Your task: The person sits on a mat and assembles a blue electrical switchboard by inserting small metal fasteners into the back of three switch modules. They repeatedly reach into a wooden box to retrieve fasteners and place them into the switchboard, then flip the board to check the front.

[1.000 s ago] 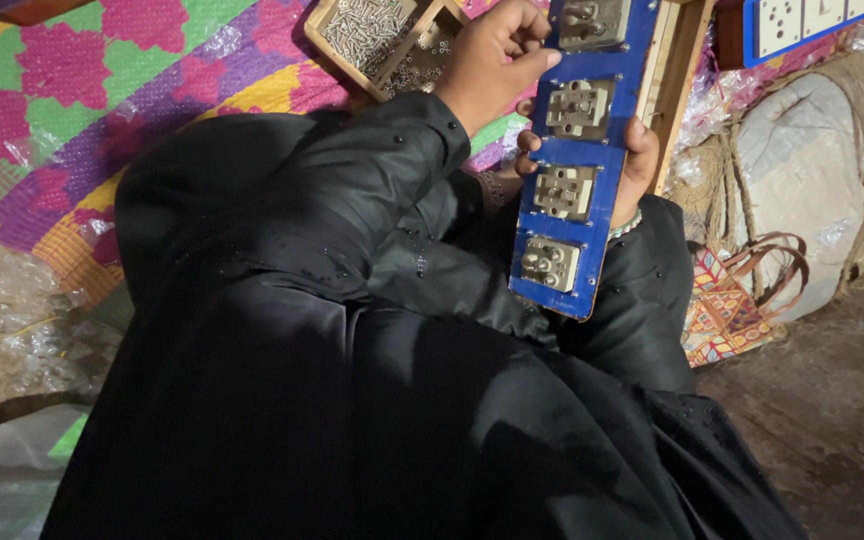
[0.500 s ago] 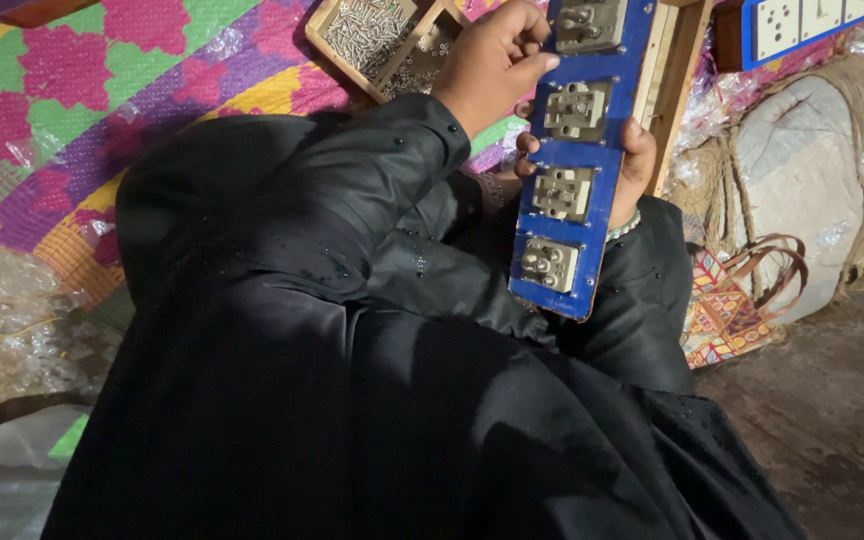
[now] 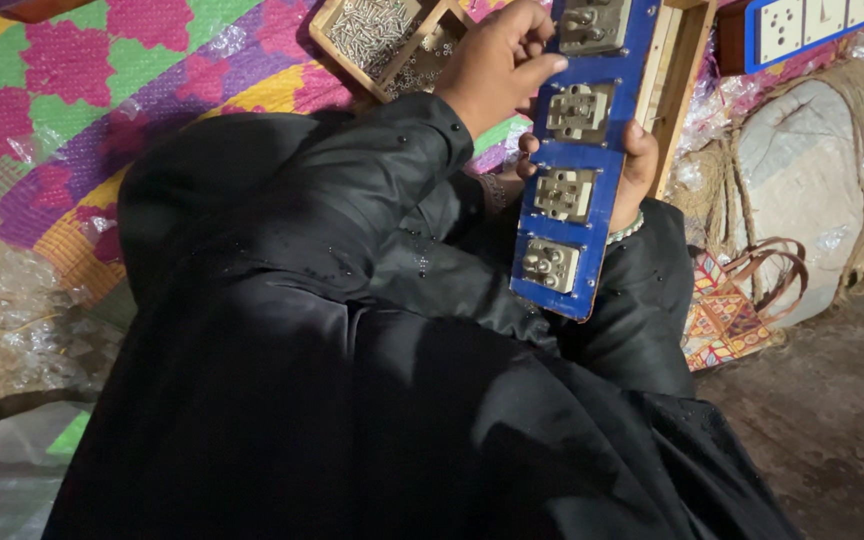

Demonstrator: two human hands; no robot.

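Nothing has shifted since the earlier frames: our right hand (image 3: 624,175) still wraps around the long blue panel (image 3: 584,170) from behind, fingertips curled over its edges, holding it tilted above our lap. Our left hand (image 3: 497,62) stays half-curled against the panel's upper left edge beside the sockets. Beyond lies a wooden tray of screws (image 3: 382,35) on the colourful mat (image 3: 102,90).

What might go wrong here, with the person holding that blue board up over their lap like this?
The blue board is propped on the right hand only, so it might tip or slip while the left hand presses near its top. The wooden tray of screws sits close by that arm; a nudge could spill them onto the mat.
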